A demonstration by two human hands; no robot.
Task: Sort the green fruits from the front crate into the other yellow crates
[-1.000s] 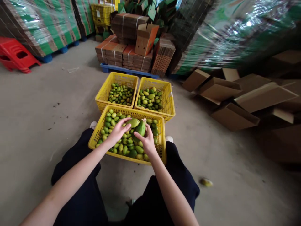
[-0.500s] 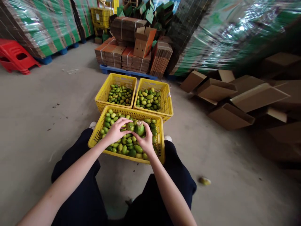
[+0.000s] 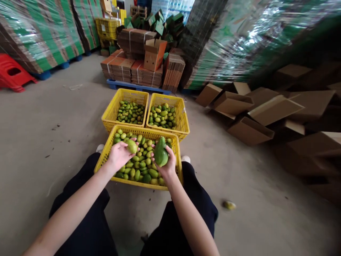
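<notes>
Green necked fruit [image 3: 161, 153] sits gripped in right hand [image 3: 171, 166], yellow-green fruit [image 3: 131, 146] in left hand [image 3: 117, 155], both over front yellow crate [image 3: 144, 185]; hands hide some of the pile [image 3: 142, 164]. Red stool [image 3: 22, 79] is cut off left; far-right cartons [image 3: 314, 144] fade into shadow.

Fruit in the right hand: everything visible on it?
The dark green fruit is pear-shaped, with smooth, slightly glossy skin, a broad rounded lower end and a narrower neck pointing away from the wearer. The right hand cradles it from below, above the front yellow crate of mostly smaller fruits.
</notes>
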